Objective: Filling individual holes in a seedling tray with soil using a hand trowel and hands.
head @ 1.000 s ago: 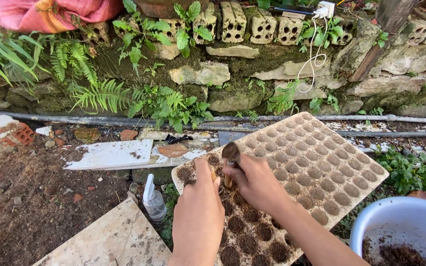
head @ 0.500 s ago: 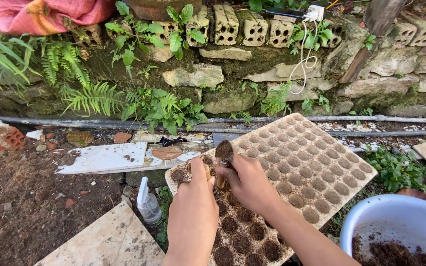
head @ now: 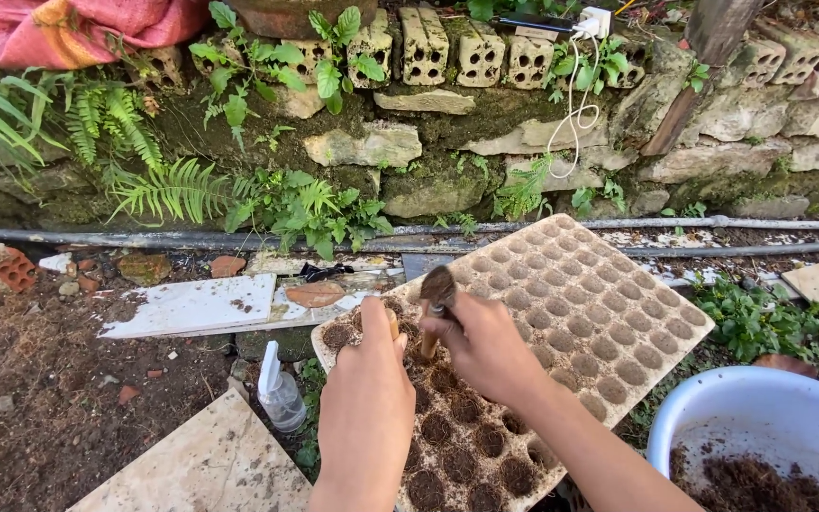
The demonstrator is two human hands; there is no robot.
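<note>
A pale seedling tray (head: 618,313) with many round cells lies tilted on the ground; the near cells hold dark soil, the far ones look lighter. My right hand (head: 485,346) grips a small spoon (head: 438,289) by its wooden handle, bowl up and dirty with soil, over the tray's near left corner. My left hand (head: 367,403) is closed around a small wooden stick (head: 392,322), just left of the spoon, over the same corner.
A white basin (head: 760,417) with dark soil sits at the lower right. A small spray bottle (head: 280,391) lies left of the tray, beside flat stone slabs (head: 210,465). A mossy stone wall (head: 428,152) with ferns and a pipe (head: 191,237) runs behind.
Both hands stay at the tray's near left corner with spoon and stick; the spoon has shifted slightly. The view has drifted a little.
</note>
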